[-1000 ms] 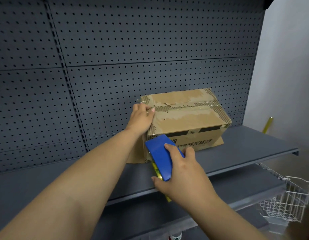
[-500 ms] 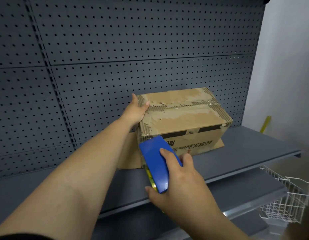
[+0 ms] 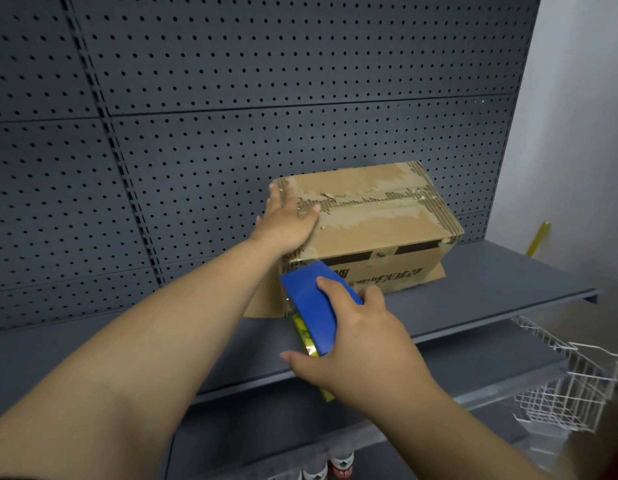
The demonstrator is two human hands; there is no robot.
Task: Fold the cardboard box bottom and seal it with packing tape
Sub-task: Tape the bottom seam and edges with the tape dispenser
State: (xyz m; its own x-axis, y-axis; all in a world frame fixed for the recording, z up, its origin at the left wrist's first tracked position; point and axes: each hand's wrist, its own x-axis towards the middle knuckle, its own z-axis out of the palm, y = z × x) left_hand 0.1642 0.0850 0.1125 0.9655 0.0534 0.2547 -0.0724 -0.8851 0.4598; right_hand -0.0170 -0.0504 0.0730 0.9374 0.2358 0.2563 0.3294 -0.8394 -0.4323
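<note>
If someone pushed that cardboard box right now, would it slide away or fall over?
Probably slide, not tip: the cardboard box sits low and wide on the smooth shelf. The left hand pressing its top should hold it steady. Its torn, peeled surface suggests worn walls that may dent under a hard push.

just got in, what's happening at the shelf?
A person is taping a cardboard box that sits on a grey shelf against a pegboard wall. The left hand lies flat on the box's top left end, holding it down. The right hand grips a blue tape dispenser at the box's near left corner. Tape already runs along the top seam; the surface there looks torn. A wire basket hangs lower right.
</note>
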